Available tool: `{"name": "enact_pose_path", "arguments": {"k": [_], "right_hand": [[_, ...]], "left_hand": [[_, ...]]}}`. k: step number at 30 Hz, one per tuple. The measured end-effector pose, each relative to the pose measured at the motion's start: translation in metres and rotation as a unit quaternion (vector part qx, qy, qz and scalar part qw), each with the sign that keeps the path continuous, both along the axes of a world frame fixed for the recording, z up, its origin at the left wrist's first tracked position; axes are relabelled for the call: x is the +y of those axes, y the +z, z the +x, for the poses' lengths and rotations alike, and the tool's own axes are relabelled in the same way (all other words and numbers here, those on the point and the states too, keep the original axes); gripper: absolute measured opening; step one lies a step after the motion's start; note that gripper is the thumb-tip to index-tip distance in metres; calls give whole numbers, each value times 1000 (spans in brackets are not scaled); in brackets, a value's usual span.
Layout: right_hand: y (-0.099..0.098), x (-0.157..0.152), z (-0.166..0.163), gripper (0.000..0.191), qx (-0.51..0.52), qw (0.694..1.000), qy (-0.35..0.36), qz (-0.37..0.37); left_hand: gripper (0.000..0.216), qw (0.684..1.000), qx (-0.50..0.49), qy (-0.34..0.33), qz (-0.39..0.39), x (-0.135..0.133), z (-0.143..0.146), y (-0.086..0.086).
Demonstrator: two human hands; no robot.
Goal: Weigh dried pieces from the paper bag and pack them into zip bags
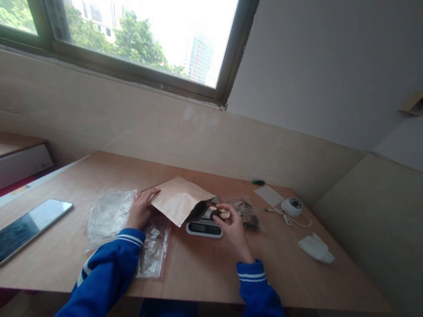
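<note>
A tan paper pouch (181,199) lies tilted over a small white digital scale (203,228), its dark open mouth facing right. My left hand (140,207) rests on the pouch's left edge, fingers laid on it. My right hand (231,224) is at the pouch's mouth, fingers pinched round a small pale piece (224,213). Just right of that hand lies a clear bag of dark dried pieces (248,214).
Clear plastic bags (110,214) and a zip bag (153,249) lie by my left arm. A tablet (15,232) on a cable sits at the far left. At the right are a white card (270,195), a round white device (292,206) with a cord, and a crumpled white item (316,248).
</note>
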State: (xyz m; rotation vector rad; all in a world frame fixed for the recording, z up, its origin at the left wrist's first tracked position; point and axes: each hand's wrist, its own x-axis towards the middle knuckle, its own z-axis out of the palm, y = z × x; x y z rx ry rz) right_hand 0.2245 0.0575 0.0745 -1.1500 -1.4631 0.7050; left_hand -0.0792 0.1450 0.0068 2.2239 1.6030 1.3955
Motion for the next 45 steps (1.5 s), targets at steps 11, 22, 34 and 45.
{"name": "enact_pose_path", "arguments": {"k": [11, 22, 34, 45], "right_hand": [[-28, 38, 6, 44, 145, 987, -36, -55], [-55, 72, -1, 34, -243, 959, -147, 5], [-56, 36, 12, 33, -288, 947, -141, -4], [-59, 53, 16, 40, -200, 965, -169, 24]], "left_hand": [[46, 999, -14, 50, -6, 5, -2, -5], [50, 975, -166, 95, -116, -3, -5, 8], [48, 976, -163, 93, -114, -2, -5, 6], [51, 971, -172, 99, -134, -4, -3, 10]]}}
